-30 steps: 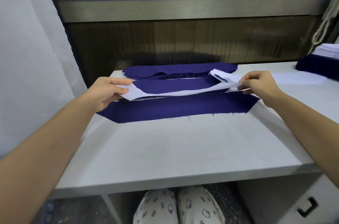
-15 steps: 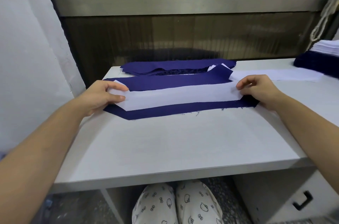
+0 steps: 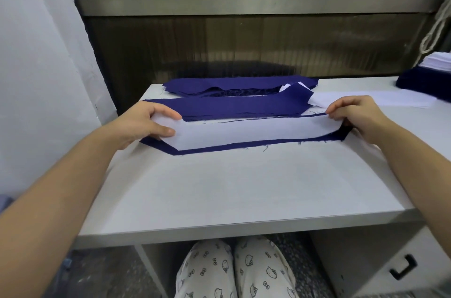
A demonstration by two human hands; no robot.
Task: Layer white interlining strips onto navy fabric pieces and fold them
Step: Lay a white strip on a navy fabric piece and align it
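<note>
A long navy fabric piece [image 3: 231, 147] lies across the white table [image 3: 231, 190], with a white interlining strip [image 3: 249, 131] on top of it. Its far long edge is lifted off the table. My left hand [image 3: 146, 124] pinches the left end of both layers, thumb on the white strip. At the right end my right hand [image 3: 353, 114] grips the layers with curled fingers. Behind lies another navy strip [image 3: 239, 107], then a heap of navy pieces [image 3: 231, 85] at the table's back.
Loose white interlining [image 3: 380, 102] lies to the right of the strips. A stack of navy pieces [image 3: 424, 83] topped with white strips [image 3: 439, 61] sits at the far right. A dark panel stands behind the table. A drawer handle [image 3: 402, 269] shows at lower right.
The white strip went from hanging between my hands to lying on the front navy piece. Both hands now grip the ends and raise the far edge of the two layers.
</note>
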